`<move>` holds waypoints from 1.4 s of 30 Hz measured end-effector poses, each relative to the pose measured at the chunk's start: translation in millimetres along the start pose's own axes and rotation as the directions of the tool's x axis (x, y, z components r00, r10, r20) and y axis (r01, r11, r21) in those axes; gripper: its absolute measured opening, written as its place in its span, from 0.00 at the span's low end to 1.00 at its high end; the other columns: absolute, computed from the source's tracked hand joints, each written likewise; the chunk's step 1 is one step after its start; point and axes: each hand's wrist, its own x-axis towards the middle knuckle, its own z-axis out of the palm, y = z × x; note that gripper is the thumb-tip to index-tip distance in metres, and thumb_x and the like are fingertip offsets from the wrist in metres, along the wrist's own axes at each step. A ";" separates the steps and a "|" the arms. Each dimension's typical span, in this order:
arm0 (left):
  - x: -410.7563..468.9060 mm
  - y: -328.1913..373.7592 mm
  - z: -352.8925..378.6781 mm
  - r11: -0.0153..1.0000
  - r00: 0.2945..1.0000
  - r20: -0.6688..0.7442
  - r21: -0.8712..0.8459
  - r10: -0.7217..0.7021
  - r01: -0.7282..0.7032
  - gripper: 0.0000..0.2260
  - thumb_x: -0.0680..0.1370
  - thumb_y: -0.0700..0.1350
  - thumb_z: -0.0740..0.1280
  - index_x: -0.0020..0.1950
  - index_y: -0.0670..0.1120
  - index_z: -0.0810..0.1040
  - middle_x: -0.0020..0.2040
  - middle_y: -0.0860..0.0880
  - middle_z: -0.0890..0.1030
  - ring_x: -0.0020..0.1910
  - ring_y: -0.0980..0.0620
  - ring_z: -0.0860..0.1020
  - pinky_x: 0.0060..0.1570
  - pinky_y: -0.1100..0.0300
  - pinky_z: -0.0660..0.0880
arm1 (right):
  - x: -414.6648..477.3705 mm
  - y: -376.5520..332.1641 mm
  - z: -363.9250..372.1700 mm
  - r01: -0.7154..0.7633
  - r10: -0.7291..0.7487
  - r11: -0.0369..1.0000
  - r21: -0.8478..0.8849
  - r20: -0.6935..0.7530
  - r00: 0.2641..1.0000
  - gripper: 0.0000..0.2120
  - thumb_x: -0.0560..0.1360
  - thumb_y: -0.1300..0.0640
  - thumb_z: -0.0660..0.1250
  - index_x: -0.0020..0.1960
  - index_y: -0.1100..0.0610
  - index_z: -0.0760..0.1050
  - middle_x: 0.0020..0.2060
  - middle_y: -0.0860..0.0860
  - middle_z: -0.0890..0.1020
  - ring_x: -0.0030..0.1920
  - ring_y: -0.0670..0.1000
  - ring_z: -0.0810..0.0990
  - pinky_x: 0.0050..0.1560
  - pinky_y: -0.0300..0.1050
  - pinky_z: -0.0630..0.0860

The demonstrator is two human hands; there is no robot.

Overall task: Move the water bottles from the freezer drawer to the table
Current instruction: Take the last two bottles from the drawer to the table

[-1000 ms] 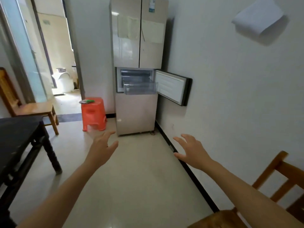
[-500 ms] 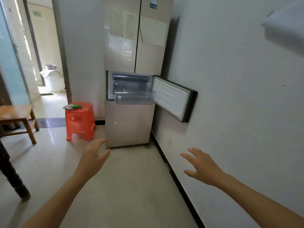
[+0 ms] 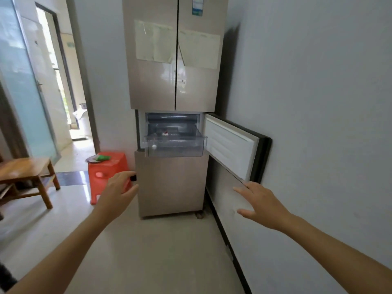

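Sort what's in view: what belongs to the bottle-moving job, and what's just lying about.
Job: freezer drawer, pulled out; open freezer door; left hand and right hand, both empty.
Lying about: orange stool with a green item on it; wooden seat; papers on the fridge.

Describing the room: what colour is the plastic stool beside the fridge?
The plastic stool is orange-red; head view.

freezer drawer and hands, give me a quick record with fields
freezer drawer: clear plastic, pulled out
freezer door: swung open to the right
contents: a red-and-white item at the back; rest unclear
left hand: open, empty, short of the fridge
right hand: open, empty, below the open door
stool: red, left of the fridge
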 end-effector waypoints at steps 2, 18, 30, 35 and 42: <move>18.8 1.1 12.0 1.000 0.999 -0.028 0.009 -0.021 0.021 0.15 0.75 0.38 0.65 0.61 0.39 0.73 0.59 0.39 0.76 0.53 0.46 0.72 0.53 0.54 0.68 | 29.6 20.1 2.7 0.002 -0.002 1.000 0.031 -0.003 1.000 0.31 0.75 0.43 0.61 0.74 0.48 0.54 0.72 0.51 0.60 0.73 0.50 0.57 0.70 0.46 0.58; 175.6 -92.2 83.1 0.966 0.967 -0.101 0.092 -0.233 0.242 0.17 0.77 0.41 0.65 0.65 0.42 0.71 0.65 0.40 0.73 0.63 0.43 0.71 0.57 0.53 0.67 | 292.6 62.9 60.6 0.074 -0.056 0.970 0.230 -0.085 0.995 0.28 0.76 0.47 0.63 0.73 0.51 0.58 0.71 0.55 0.63 0.71 0.53 0.60 0.70 0.47 0.60; 369.9 -160.1 155.5 0.980 0.980 -0.014 -0.003 -0.197 0.197 0.16 0.76 0.39 0.65 0.64 0.42 0.72 0.64 0.41 0.73 0.62 0.41 0.70 0.60 0.47 0.68 | 496.4 80.6 86.4 0.067 -0.053 0.980 0.187 -0.078 0.996 0.28 0.76 0.47 0.62 0.73 0.50 0.58 0.71 0.53 0.62 0.71 0.51 0.59 0.70 0.47 0.59; 406.2 -187.2 182.8 0.974 0.974 0.034 0.010 -0.225 0.224 0.16 0.75 0.39 0.66 0.63 0.41 0.73 0.63 0.41 0.74 0.61 0.42 0.71 0.59 0.51 0.67 | 554.9 86.3 121.0 0.040 -0.044 0.974 0.223 0.012 0.999 0.27 0.77 0.45 0.60 0.73 0.48 0.57 0.72 0.51 0.60 0.72 0.51 0.57 0.71 0.47 0.57; 474.7 -206.1 220.5 0.962 0.964 0.026 0.072 -0.265 0.262 0.19 0.75 0.46 0.64 0.65 0.43 0.71 0.65 0.43 0.72 0.64 0.45 0.69 0.61 0.53 0.66 | 671.2 88.1 156.5 0.151 -0.155 0.946 0.288 -0.009 0.988 0.27 0.76 0.46 0.61 0.73 0.50 0.59 0.72 0.52 0.62 0.72 0.51 0.59 0.71 0.50 0.59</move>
